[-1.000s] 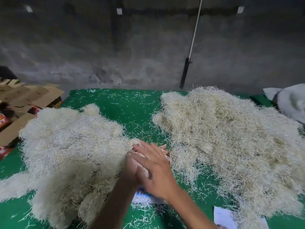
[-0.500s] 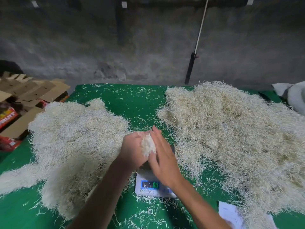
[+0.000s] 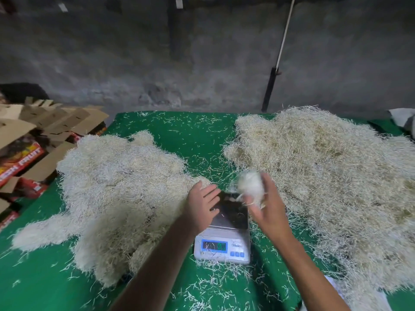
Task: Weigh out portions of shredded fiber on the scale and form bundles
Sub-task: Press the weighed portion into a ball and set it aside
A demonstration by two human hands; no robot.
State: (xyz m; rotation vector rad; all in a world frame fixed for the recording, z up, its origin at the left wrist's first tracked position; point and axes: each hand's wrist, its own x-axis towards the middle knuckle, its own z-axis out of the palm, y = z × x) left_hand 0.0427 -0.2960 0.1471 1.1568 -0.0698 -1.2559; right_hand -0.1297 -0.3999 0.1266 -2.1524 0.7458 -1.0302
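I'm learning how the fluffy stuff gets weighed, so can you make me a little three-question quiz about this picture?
1. True or false: the right hand holds a wad of fiber.
2. What lies on the scale platform? A) a big heap B) only a few stray strands C) a box
3. Fill in: the scale stands on the green table between two ____ of fiber.

Key
1. True; the wad sits in that hand, above the platform's far right corner.
2. B; the left hand is open over the platform's left edge.
3. Piles: the left pile and the right pile.
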